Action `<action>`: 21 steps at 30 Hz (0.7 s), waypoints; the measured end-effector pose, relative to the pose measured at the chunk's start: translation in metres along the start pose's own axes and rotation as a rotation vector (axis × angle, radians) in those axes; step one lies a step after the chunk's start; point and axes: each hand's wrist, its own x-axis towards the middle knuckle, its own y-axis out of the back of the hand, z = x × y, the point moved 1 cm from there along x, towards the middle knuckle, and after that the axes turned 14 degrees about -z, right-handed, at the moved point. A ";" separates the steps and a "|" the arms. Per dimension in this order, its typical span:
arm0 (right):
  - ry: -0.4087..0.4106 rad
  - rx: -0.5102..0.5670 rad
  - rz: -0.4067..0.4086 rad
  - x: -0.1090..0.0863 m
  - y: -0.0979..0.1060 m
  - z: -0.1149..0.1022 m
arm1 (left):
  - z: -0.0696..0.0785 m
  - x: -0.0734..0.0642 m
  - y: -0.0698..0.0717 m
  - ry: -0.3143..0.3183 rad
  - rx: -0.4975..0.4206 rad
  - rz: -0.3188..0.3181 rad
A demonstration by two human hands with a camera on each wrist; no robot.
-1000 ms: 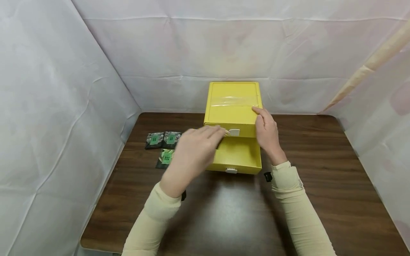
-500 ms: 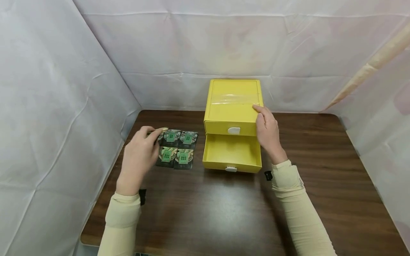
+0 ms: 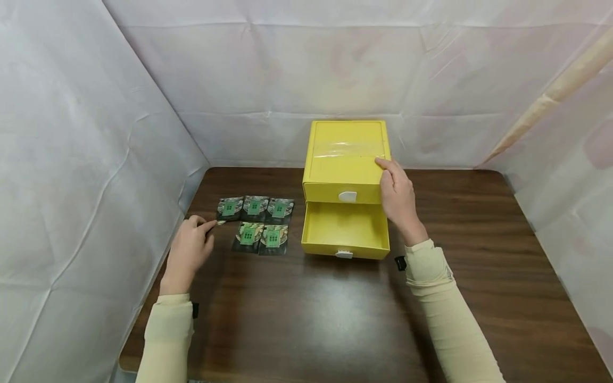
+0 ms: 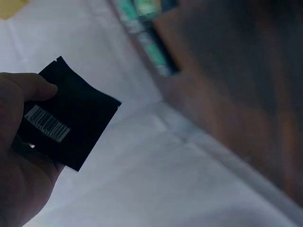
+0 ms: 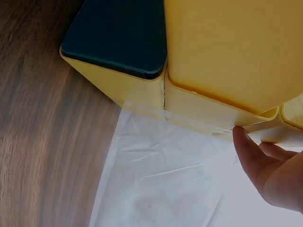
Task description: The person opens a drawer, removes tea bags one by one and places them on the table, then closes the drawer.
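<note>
My left hand (image 3: 189, 247) is at the left of the table, pinching a small flat sachet (image 4: 78, 118) between thumb and fingers. In the left wrist view its black side with a white barcode label shows. Just to the right lie several more dark sachets with green labels (image 3: 255, 206), in two rows, face up. A yellow two-drawer storage box (image 3: 351, 154) stands to their right, its upper drawer closed. Its lower drawer (image 3: 345, 248) is pulled out, and the visible part of the inside is bare. My right hand (image 3: 399, 205) grips the box at its upper right edge.
The brown wooden table (image 3: 335, 319) carries all of this. White cloth (image 3: 335, 69) hangs behind and at both sides. Each drawer has a white pull tab (image 3: 348, 197). Clear tape (image 3: 351, 149) crosses the box's top.
My left hand has moved from in front of the box to the far left, bringing the sachet down near the table beside the rows. My right hand has stayed on the box.
</note>
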 end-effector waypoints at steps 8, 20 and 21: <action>-0.007 -0.020 0.005 0.000 0.001 -0.001 | -0.025 0.001 -0.032 0.047 0.019 -0.047; -0.007 -0.014 0.013 0.000 0.000 -0.001 | -0.037 -0.001 -0.063 0.116 -0.036 -0.025; -0.006 -0.013 0.010 0.000 0.000 -0.001 | -0.038 -0.001 -0.064 0.121 -0.042 -0.037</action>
